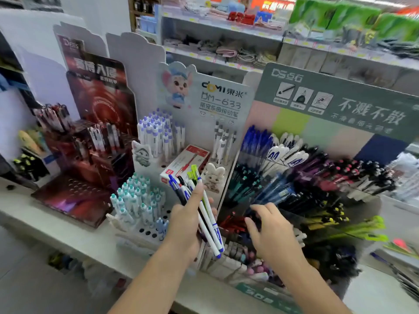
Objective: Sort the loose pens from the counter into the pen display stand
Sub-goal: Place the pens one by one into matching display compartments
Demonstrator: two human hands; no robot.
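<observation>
The loose pens [205, 214] were bunched in the left hand [186, 225], fanned upward with clips and caps at the top and tips pointing down past the palm, held in front of the white stand [158, 168], beside the big green pen display stand [335, 105]. We judged the bundle was kept as a supply so single pens could be sorted by type. The left hand's fingers were wrapped round the bunch, index finger lying along the barrels, forearm coming up from the lower edge. The right hand [269, 227] reached palm-down into the green stand's lower dark-pen slots, fingers curled at the pens; motion blur meant we could not tell whether it gripped anything. Behind stood a red display [99, 105] and a red pen box [186, 162].
</observation>
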